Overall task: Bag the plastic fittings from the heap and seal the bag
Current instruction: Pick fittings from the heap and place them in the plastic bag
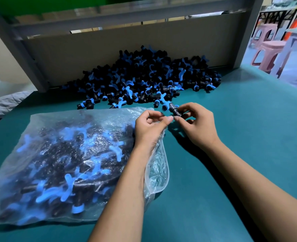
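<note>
step: bagging | right hand (pixel 195 119) pinching fitting (pixel 173 109) | left hand (pixel 151 125) gripping bag (pixel 60 154) mouth | heap (pixel 144 77) at 12 | next: drop fitting into mouth

Teal table (pixel 249 119), grey frame (pixel 250 32), pink stools (pixel 266 51).

- My left hand (pixel 150 124) is curled, thumb meeting fingertips in a pinch.
- My right hand (pixel 199 122) has curled fingers pinching, forearm stretched forward, bare.
</note>
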A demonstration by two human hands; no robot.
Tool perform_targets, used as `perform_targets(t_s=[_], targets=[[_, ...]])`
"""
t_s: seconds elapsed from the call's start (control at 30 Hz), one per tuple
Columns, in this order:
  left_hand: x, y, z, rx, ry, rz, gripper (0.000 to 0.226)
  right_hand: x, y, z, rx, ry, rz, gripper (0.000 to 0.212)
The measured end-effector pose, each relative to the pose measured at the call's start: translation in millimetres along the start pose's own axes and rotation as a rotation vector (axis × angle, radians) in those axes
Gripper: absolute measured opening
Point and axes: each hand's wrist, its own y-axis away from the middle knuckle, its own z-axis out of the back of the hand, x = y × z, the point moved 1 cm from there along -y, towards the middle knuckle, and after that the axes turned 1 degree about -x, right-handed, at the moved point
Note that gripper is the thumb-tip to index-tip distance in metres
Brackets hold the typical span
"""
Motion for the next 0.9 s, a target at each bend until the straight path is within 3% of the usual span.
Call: perform_targets(t_s=[0.23, 0.4, 0.47, 0.7, 0.9], targets=[[-4, 1, 0, -0.044, -0.084, -0.009, 0.029, -2, -4, 11, 0.133, -0.893, -0.484, 0.018], [-30, -2, 4, -0.059, 0.088, -0.007, 0.026, 13, -5, 10, 0.122, -1.523, -0.816, 0.024], [-43, -2, 7, -0.054, 0.165, -0.034, 0.026, 16, -5, 9, 0.087, -1.661, -0.896, 0.031], [-81, 0, 18, -0.074, 0.289, -0.182, 0.028, 13, -4, 8, 0.094, -1.687, -0.926, 0.033], [-106, 5, 18, -0.103, 0.107, -0.363, 0.019, 20, 7, -2, 0.321, -1.152, -0.656, 0.023]])
